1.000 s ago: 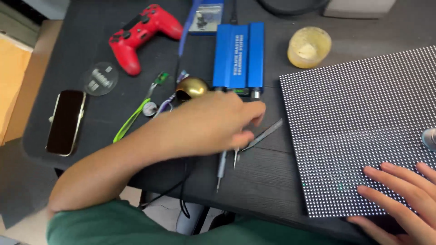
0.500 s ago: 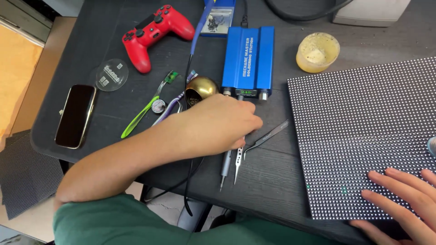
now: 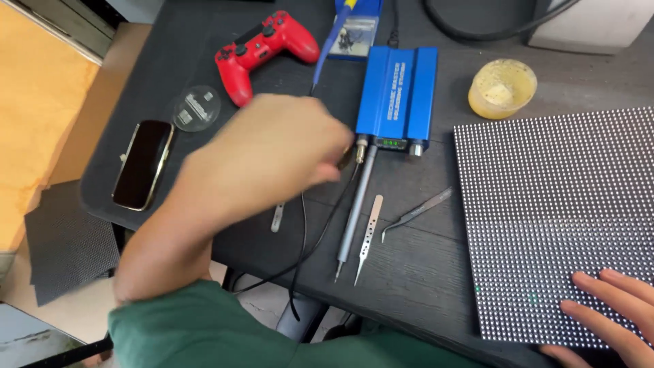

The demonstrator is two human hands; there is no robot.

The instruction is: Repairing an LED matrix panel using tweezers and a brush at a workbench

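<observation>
Fingers of the right hand lie spread and flat on the near corner of the LED panel, grasping nothing. That panel, a big dark sheet studded with rows of pale dots, rests flat on the black table and runs off the right side of view.

Over on the other side, the left hand is blurred, hovering over the table just beside the blue station. Its fingertips reach toward the station's front edge, where a brass connector shows; I cannot tell whether they are closed on anything or only touching. A green sleeve covers the upper arm.

Just in front of the station a grey iron lies pointing toward the table's near edge, with straight tweezers just beside it and curved tweezers a little further right. Black cables trail off the near edge.

Behind the hand sit a red gamepad, a clear round lid and a dark phone. A yellowish tub stands just behind the panel
</observation>
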